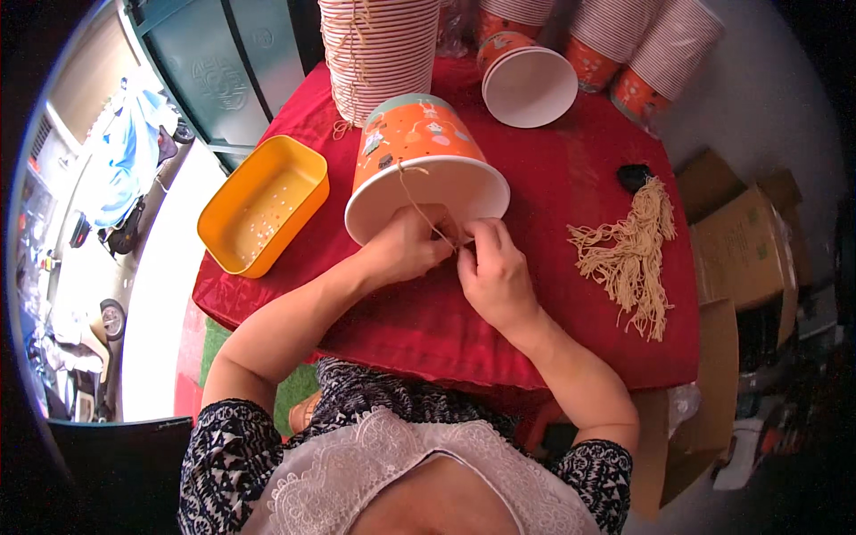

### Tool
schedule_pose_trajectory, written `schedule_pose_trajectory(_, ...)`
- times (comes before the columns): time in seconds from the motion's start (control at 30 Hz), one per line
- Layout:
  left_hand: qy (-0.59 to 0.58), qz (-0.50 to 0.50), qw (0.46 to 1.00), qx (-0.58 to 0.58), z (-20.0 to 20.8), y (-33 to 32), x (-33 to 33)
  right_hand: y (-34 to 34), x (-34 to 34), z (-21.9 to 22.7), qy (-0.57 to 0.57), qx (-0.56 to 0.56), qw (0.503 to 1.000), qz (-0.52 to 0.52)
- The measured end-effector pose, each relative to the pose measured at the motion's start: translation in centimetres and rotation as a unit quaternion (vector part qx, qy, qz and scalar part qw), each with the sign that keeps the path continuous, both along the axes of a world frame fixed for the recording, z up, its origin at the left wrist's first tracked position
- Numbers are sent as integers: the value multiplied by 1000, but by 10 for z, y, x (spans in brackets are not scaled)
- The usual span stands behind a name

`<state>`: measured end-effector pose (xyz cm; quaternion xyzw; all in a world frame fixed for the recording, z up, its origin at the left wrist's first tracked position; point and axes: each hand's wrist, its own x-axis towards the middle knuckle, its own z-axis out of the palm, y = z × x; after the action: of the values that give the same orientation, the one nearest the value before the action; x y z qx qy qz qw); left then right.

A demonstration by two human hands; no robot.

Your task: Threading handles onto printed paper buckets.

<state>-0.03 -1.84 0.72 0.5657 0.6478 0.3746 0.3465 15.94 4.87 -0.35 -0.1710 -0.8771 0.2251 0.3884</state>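
An orange paper bucket (419,134) with a white inside and printed figures lies tipped on the red cloth, its mouth toward me. A tan string (416,198) comes out through its wall near the rim and runs down across the opening to my fingers. My left hand (412,242) is partly inside the mouth, with its fingers closed on the string. Close beside it, my right hand (492,267) pinches the string's lower end at the rim. The fingertips of both hands nearly meet, and the small detail between them is hidden.
A yellow tray (303,192) with small pale bits stands at left. Behind rises a tall stack of buckets (379,53) with strings. Another bucket (532,87) lies at the back, near more stacks (615,40). A bundle of tan strings (637,254) lies right; cardboard boxes (744,236) stand beyond.
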Motion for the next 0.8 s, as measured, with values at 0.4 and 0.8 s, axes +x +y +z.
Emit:
schedule_pose_trajectory(0.4, -2, -5, 996, 92, -7, 1, 5, 10, 4, -5, -50, 88, 995, 13)
schedule_pose_trajectory(0.8, -110, 18, 994, -3, -2, 1, 6, 2, 12, 7, -54, 47, 997, -32)
